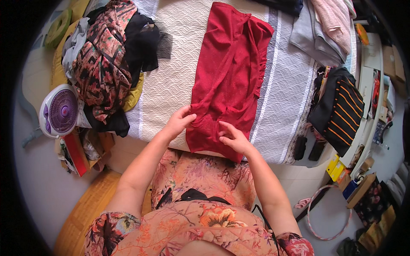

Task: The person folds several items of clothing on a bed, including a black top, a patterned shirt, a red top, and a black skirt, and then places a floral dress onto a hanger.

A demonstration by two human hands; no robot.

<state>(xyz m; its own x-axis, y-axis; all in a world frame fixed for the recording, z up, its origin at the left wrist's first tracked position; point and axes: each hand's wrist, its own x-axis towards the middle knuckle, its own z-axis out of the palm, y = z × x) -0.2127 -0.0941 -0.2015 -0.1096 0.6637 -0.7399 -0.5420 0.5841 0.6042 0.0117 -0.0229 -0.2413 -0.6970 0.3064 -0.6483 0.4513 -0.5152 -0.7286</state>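
A dark red garment (222,72) lies lengthwise on the quilted bedspread (175,85), its near end reaching the bed's front edge. Loose creases run along it, and its right edge looks gathered. My left hand (181,122) is at the garment's left edge, fingers apart, with the fingertips over the cloth. On the near right part of the garment is my right hand (235,138), its fingers slightly bent and a gap between thumb and forefinger. Neither hand grips the cloth as far as I can see. Whether the garment is a skirt or a dress cannot be made out.
At the left lies a heap of patterned and black clothes (102,59), with a purple-white fan (62,111) beside it. Grey and pink folded clothes (318,32) rest at the far right. A black garment with orange stripes (341,111) hangs by the bed's right side, above a hoop (310,217).
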